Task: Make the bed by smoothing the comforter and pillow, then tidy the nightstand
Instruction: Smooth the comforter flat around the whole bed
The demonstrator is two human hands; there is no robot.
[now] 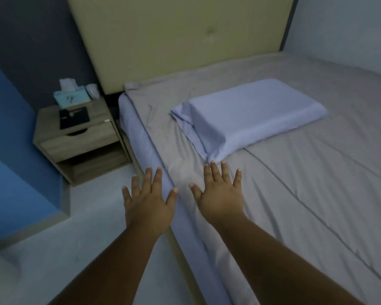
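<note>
Dim bluish light, soft blur, wide-angle distortion

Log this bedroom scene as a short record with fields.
left hand: open, fingers spread, over the edge of the bed
right hand: open, fingers spread, over the comforter, just short of the pillow's near corner
comforter: grey, creased near the hands
pillow: pale blue, on the comforter, askew, case slack at its left end
nightstand: beside the head of the bed
on nightstand: tissue box, black item, white object
contact: cannot tell whether either hand touches the bedding
</note>
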